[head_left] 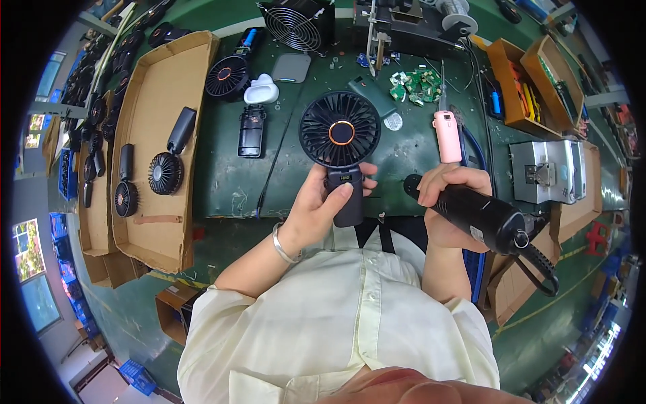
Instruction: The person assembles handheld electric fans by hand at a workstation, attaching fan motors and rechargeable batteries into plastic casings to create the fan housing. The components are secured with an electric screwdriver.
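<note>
My left hand (315, 198) is wrapped round the handle of a black handheld fan (341, 133), its thumb on the handle below a small display. The fan's round grille faces up, with an orange-ringed hub. In my right hand (452, 192) is a black electric screwdriver (490, 217), held slantwise. A hanging ring and a coiled cord show at its rear end, and its front end points toward the fan, apart from it. Just beyond the right hand lies a pink casing (447, 137). Behind the fan is a dark green flat case (372, 97).
On the left, a cardboard tray (151, 145) holds several black fans. A black casing (252, 131), a white cloud-shaped piece (261, 89) and another fan (227, 77) lie nearby. Green circuit boards (417, 86) are piled at the back. A metal fixture (548, 172) stands right of the screwdriver.
</note>
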Demonstrator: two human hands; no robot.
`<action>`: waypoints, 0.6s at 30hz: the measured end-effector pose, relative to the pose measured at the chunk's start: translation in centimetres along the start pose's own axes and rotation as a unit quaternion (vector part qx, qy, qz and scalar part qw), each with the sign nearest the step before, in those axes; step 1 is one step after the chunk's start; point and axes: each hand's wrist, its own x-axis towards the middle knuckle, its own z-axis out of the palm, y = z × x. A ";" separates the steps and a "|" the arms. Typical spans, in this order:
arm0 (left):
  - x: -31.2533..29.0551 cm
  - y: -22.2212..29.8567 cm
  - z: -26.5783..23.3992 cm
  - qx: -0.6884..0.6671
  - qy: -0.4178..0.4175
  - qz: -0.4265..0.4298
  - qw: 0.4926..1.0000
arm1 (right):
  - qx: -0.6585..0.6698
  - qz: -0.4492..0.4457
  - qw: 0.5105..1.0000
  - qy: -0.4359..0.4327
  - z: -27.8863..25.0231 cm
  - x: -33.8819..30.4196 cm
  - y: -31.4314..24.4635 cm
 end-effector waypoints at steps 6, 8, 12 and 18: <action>-0.8 0.1 0.4 -0.045 -0.002 -0.024 0.999 | 0.000 -0.010 1.000 -0.016 -0.4 0.1 -0.1; -0.8 0.1 0.7 -0.043 -0.004 -0.016 0.999 | 0.008 -0.006 1.000 -0.018 -0.6 0.2 0.0; -0.8 0.1 1.3 -0.054 0.007 -0.011 0.998 | 0.040 0.010 0.999 -0.019 -0.8 0.3 0.1; -1.4 0.4 0.5 -0.069 -0.018 -0.067 0.995 | 0.048 0.015 0.999 -0.010 -1.0 0.0 0.3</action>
